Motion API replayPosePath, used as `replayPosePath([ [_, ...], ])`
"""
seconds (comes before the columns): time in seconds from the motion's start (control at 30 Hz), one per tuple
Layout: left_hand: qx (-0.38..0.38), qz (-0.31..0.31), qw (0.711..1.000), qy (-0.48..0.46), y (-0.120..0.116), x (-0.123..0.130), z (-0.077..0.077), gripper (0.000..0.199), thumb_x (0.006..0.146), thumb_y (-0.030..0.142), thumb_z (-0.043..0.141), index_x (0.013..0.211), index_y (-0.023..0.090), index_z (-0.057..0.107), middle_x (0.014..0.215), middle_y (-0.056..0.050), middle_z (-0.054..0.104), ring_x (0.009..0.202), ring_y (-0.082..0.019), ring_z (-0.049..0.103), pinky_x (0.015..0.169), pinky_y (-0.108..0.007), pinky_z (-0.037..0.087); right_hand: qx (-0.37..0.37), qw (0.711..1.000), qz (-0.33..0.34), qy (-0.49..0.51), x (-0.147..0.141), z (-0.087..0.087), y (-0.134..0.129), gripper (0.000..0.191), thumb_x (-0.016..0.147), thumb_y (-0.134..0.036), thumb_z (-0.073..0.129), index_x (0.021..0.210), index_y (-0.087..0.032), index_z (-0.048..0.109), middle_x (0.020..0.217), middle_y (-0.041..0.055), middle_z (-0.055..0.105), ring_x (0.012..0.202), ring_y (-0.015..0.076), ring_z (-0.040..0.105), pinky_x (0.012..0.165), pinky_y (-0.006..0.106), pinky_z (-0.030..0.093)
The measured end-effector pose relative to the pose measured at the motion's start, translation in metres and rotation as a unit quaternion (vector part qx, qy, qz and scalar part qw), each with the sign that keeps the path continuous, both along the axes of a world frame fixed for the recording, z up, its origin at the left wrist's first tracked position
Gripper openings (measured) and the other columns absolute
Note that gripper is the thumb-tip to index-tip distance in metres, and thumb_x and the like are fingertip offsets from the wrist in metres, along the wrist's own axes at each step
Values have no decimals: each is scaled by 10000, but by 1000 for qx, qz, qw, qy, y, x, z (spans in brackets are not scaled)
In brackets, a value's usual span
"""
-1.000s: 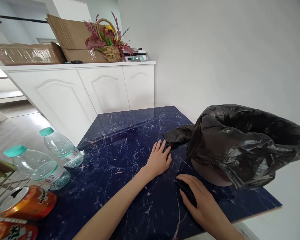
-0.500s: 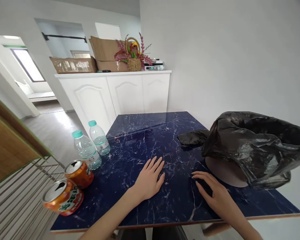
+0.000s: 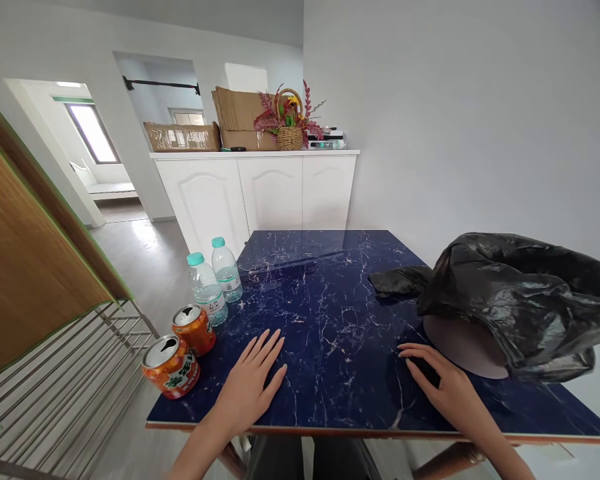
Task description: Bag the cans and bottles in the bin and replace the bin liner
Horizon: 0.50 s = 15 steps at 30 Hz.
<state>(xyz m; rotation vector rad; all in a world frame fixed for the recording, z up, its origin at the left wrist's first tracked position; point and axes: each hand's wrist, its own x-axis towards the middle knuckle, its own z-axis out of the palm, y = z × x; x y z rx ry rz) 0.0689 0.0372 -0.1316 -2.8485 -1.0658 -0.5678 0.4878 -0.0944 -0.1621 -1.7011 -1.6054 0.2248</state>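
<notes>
My left hand [image 3: 253,383] rests palm down near the front of the blue marbled table [image 3: 330,320], fingers stretched out, holding nothing. Two opened orange cans [image 3: 171,367] [image 3: 195,330] stand just to its left. Behind them are two clear bottles with teal caps [image 3: 207,290] [image 3: 227,270]. My right hand [image 3: 437,380] lies on its side by the front right of the table, thumb and fingers apart with nothing between them. Beside it, a black plastic bag [image 3: 520,300] covers a greyish rounded container [image 3: 463,347]. A flat black piece of plastic [image 3: 400,281] lies behind.
A metal wire rack [image 3: 95,360] with a wooden board [image 3: 30,240] stands left of the table. Beyond the table's far edge, a white cabinet [image 3: 275,193] carries cardboard boxes [image 3: 185,137] and a flower basket [image 3: 290,138]. A wall runs along the right.
My left hand has slid left across the table, closer to the cans. The view has turned slightly left. My right hand keeps about the same place and pose beside the bag.
</notes>
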Motion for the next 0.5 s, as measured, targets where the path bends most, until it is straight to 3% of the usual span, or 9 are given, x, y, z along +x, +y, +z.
replayPosePath([
  [0.1,-11,11,1000,-5,-2,-3,-1,613,1120,463,479,1698,322,335,1724,-35,420,1605,-261,376,1312,-498,349,13,1000,-5,-5,0,0,0,239,1063,-472,560,1155,-320,719,1331,64,750,1185,303,753,623,312,627],
  [0.27,-23,21,999,-28,-3,0,-4,590,1118,457,487,1679,307,382,1713,-46,440,1599,-257,388,1311,-502,349,26,1000,-6,-13,1,0,1,254,1068,-470,545,1150,-298,712,1294,64,766,1220,293,732,1006,431,601],
  [0.5,-49,38,998,-30,-4,2,-1,551,1118,471,476,1631,269,470,1693,-65,471,1596,-256,393,1315,-519,342,25,1000,-11,13,2,1,-1,288,1061,-490,540,1158,-290,723,1265,69,776,1217,298,729,1062,465,566],
])
